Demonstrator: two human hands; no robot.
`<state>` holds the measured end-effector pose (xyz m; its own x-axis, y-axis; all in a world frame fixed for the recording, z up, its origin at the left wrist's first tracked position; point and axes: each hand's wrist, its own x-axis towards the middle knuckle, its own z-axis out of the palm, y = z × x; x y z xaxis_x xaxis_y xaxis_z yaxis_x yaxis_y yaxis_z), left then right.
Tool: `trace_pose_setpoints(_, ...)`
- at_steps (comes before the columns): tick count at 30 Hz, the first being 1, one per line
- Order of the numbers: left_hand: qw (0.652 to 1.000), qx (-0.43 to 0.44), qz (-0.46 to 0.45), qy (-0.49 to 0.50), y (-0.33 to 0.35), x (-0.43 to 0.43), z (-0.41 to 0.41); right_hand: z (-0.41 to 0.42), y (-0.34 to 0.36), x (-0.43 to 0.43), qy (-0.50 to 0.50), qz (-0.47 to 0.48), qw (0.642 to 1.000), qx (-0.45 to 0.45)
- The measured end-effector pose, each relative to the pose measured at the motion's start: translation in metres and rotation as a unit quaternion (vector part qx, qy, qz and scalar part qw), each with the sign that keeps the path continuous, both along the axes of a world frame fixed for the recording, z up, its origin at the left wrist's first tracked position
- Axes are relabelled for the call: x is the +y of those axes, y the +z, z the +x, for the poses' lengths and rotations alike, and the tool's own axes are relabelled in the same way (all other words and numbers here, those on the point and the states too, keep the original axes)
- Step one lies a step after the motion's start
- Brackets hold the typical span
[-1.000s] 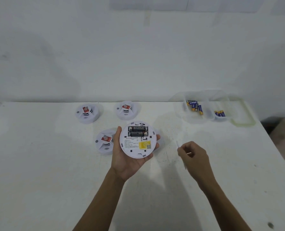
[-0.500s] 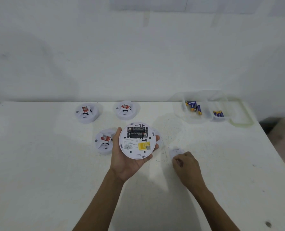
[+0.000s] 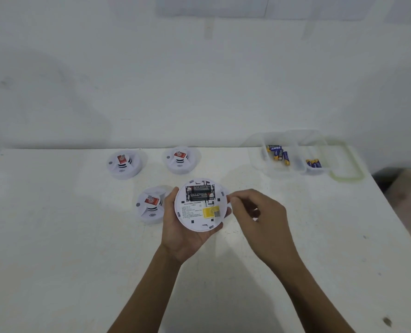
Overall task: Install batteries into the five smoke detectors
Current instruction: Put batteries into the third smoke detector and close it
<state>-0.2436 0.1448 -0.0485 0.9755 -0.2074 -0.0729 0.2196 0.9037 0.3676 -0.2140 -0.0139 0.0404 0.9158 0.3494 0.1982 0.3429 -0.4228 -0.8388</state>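
The left hand (image 3: 182, 233) cups the upturned smoke detector (image 3: 200, 205), batteries (image 3: 199, 193) lying crosswise, while the right hand (image 3: 259, 213), fingers (image 3: 234, 200) pinched together, sits just right of its rim.

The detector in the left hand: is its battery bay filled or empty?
Filled. The held detector faces back-up in the left hand, and two black batteries lie side by side in its uncovered bay.

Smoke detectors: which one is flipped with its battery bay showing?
The smoke detector held in the left hand. Its back faces up with two batteries seated; the three others on the table sit face-up, red stickers showing.
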Motion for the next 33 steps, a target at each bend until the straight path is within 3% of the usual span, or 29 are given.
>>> trace_pose_setpoints(6, 0.996, 0.022, 0.057, 0.064, 0.004, -0.003, -0.001, -0.005, 0.005, 0.016, 0.019, 0.049, 0.98, 0.194)
trace_pose_setpoints(14, 0.997, 0.024, 0.049, 0.057, 0.0, 0.001, 0.001, -0.003, 0.01, 0.022, -0.01, 0.104, 0.957, 0.272)
trace_pose_setpoints(27, 0.995, 0.025, 0.068, 0.061, 0.006, 0.0, 0.002, -0.007, 0.006, 0.035, -0.04, 0.079, 0.97, 0.226)
trace_pose_setpoints(33, 0.994, 0.02, 0.088, 0.062, 0.01, -0.006, 0.003, -0.003, 0.004, 0.04, -0.102, 0.033, 0.981, 0.164)
